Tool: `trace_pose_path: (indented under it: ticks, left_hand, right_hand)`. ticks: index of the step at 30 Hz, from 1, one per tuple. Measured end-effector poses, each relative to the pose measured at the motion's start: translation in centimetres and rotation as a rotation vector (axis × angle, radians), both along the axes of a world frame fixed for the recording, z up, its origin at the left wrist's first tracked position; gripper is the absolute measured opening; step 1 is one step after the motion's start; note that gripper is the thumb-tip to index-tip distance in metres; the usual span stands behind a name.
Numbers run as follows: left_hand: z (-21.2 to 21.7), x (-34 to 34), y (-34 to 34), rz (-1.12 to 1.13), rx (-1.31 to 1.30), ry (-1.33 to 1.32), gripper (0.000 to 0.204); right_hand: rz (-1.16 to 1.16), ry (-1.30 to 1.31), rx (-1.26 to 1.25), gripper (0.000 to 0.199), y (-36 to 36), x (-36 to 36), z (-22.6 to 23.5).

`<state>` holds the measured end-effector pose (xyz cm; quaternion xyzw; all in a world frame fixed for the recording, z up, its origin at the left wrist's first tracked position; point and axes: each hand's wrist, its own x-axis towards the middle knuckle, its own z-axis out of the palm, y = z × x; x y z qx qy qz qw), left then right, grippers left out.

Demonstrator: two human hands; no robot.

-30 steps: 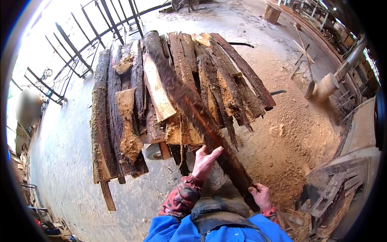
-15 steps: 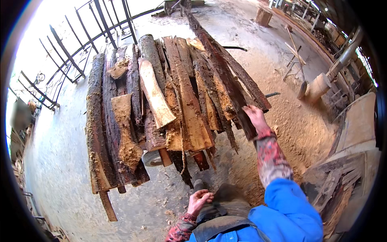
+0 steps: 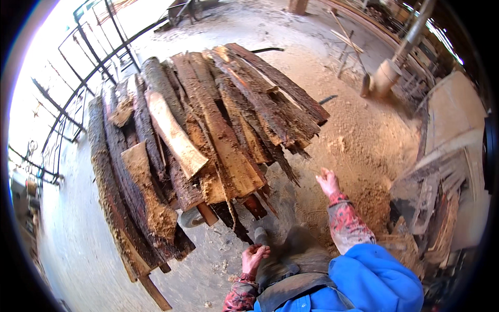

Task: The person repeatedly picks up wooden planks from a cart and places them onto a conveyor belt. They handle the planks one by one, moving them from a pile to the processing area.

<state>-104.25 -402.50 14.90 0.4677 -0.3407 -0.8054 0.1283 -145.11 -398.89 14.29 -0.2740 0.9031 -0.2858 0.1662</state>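
Before me lies a wide pile of bark-covered wood slabs (image 3: 215,117), some turned to show pale cut faces. One light, freshly cut slab (image 3: 174,134) rests on top, left of the middle. On the pile's right side a long dark bark slab (image 3: 265,96) lies among the others. My right hand (image 3: 328,182) is past the near right end of the pile, over the sawdust, with its fingers apart and nothing in them. Low in front of my body, my left hand (image 3: 255,256) is curled closed, touching no slab; nothing shows in it.
Sawdust (image 3: 358,145) covers the floor to the right. Part of a wheel (image 3: 193,217) shows under the pile. A black metal frame (image 3: 78,78) stands at the far left, a round wooden log (image 3: 386,78) at the far right. Scrap wood (image 3: 431,208) lies at the near right.
The long dark slab my right hand held raised now lies on the pile. That hand has let go and drawn back. The view has shifted; my left hand stays low and curled.
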Motion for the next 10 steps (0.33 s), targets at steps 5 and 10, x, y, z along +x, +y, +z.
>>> trace_pose_path:
  ticks: [5, 10]
  left_hand:
    - [-1.4, 1.8, 2.5, -0.313, 0.104, -0.075, 0.035]
    - [-5.0, 2.1, 3.0, -0.370, 0.130, -0.185, 0.040]
  right_hand:
    - [-0.221, -0.270, 0.150, 0.050, 14.6, 7.7, -6.2]
    - [-0.436, -0.480, 0.249, 0.050, 27.2, 14.7, -14.4]
